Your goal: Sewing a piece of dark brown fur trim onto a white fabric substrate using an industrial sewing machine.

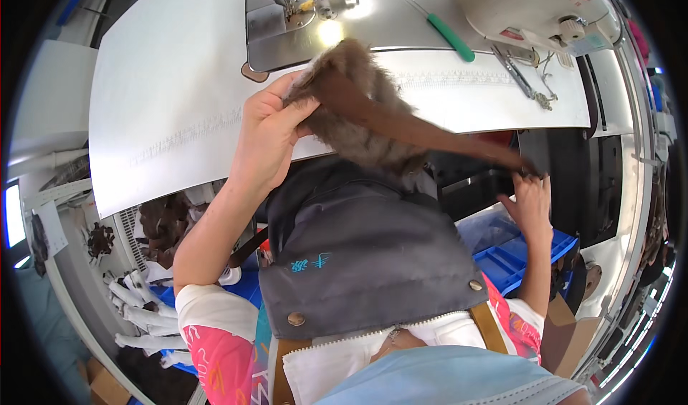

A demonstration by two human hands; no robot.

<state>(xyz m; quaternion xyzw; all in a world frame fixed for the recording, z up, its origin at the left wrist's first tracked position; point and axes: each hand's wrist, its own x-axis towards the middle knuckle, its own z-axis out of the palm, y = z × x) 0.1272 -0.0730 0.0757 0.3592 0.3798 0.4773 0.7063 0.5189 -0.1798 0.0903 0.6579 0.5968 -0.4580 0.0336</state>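
Observation:
My left hand (269,122) pinches a grey-brown furry piece (365,136) between thumb and fingers, above the front edge of the white sewing table (172,68). From the furry piece a long, flat brown strip (416,129) stretches to the right and slightly down. My right hand (532,203) is closed on the dark far end of this strip, out past the table's front edge. Its fingers are slightly blurred. The strip spans the gap between my hands above my dark grey apron (373,240). Whether the strip is sewn to the fur cannot be made out.
A sewing machine (290,3) stands at the table's back. On the right lie a green-handled pointed tool (451,38) and metal tweezers (514,74). A blue tray (505,261) sits below my right forearm; white bundles (147,312) and brown pieces (166,226) are at lower left.

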